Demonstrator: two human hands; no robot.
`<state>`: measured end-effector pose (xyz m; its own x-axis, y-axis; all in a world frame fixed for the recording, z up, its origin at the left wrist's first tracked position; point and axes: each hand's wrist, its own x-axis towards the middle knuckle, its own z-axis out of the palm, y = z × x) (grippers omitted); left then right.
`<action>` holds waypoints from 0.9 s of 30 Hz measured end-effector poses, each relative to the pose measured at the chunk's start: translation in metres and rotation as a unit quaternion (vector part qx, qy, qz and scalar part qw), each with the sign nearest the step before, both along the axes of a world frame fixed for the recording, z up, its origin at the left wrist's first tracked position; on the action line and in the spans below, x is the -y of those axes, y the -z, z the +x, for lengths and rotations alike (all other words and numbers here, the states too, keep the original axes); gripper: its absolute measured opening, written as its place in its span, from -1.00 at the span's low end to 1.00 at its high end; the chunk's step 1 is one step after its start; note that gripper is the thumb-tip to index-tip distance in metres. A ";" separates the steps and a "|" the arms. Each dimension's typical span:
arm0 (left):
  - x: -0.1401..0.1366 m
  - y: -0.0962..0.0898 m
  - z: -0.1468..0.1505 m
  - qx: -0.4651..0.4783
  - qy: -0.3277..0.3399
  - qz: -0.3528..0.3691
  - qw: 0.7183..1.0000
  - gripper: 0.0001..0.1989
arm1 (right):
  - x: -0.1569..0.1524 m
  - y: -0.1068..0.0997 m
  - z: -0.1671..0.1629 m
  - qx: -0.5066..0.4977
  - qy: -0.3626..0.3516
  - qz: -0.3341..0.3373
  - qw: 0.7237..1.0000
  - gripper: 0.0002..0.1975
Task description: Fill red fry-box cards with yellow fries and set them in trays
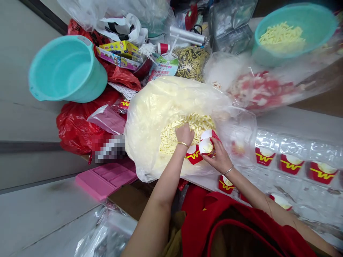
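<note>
A large clear plastic bag lies open, with a heap of pale yellow toy-like french fries inside. My left hand is curled on the heap, knuckles up; its fingertips are hidden, so what it grips cannot be made out. Just right of it, my right hand grips a small red fry box with a white inside. Another red fry box with a yellow zigzag rests beside it at the bag's front. A red-striped box edge shows behind the fingers.
Clear plastic trays with filled red boxes stand right. A turquoise bucket is at left; a turquoise basin with fries is at back right. Red bags, a pink tray and a bag of red and white pieces crowd around.
</note>
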<state>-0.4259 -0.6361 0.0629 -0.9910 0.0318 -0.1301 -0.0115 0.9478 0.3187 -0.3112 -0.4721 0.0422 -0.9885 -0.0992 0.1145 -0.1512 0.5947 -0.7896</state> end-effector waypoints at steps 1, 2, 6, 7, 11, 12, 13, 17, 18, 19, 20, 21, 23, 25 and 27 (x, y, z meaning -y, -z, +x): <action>-0.002 0.005 -0.004 0.002 -0.005 0.001 1.000 -0.83 | 0.000 -0.001 0.000 0.002 0.002 0.000 1.000 -0.25; -0.003 0.008 -0.005 0.004 -0.017 0.012 1.000 -0.89 | -0.001 -0.002 0.000 0.005 0.005 -0.002 1.000 -0.25; 0.013 0.006 0.006 0.033 -0.108 0.189 0.975 -0.91 | -0.006 -0.001 0.000 0.017 0.013 -0.010 1.000 -0.24; 0.020 0.003 0.011 0.048 -0.134 0.258 0.956 -0.87 | -0.007 0.000 -0.001 0.018 0.013 -0.011 1.000 -0.23; 0.044 -0.013 0.029 0.109 -0.192 0.479 0.850 -0.74 | -0.001 0.003 -0.008 0.016 0.008 -0.004 1.000 -0.22; 0.048 -0.015 0.032 0.119 -0.192 0.510 0.830 -0.73 | 0.002 0.002 -0.010 0.014 0.004 0.000 1.000 -0.22; 0.053 -0.016 0.035 0.126 -0.192 0.530 0.816 -0.72 | 0.005 0.002 -0.012 0.012 0.001 0.003 1.000 -0.23; 0.067 -0.015 0.039 0.131 -0.238 0.525 0.806 -0.69 | 0.016 -0.003 -0.014 0.003 -0.009 0.013 1.000 -0.27; 0.069 -0.015 0.039 0.130 -0.250 0.530 0.800 -0.69 | 0.017 -0.004 -0.014 0.002 -0.011 0.015 1.000 -0.28; 0.071 -0.016 0.040 0.130 -0.257 0.546 0.787 -0.68 | 0.018 -0.006 -0.014 0.002 -0.014 0.018 1.000 -0.28; 0.071 -0.019 0.042 0.133 -0.257 0.572 0.767 -0.67 | 0.019 -0.007 -0.014 0.004 -0.017 0.021 1.000 -0.29; 0.070 -0.022 0.044 0.140 -0.253 0.601 0.745 -0.66 | 0.020 -0.008 -0.014 0.006 -0.020 0.024 0.999 -0.29; 0.065 -0.032 0.048 0.162 -0.243 0.647 0.705 -0.66 | 0.024 -0.012 -0.015 0.010 -0.023 0.031 0.999 -0.28; 0.057 -0.041 0.053 0.189 -0.223 0.660 0.692 -0.70 | 0.030 -0.016 -0.017 0.006 -0.026 0.034 0.999 -0.27; 0.048 -0.048 0.058 0.211 -0.190 0.637 0.717 -0.77 | 0.037 -0.021 -0.020 -0.002 -0.033 0.030 0.999 -0.26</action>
<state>-0.3678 -0.6840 0.1105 -0.8401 0.1297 -0.5268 -0.5425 -0.2053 0.8146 -0.3308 -0.5095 0.0630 -0.9791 -0.1705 0.1109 -0.1948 0.6295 -0.7522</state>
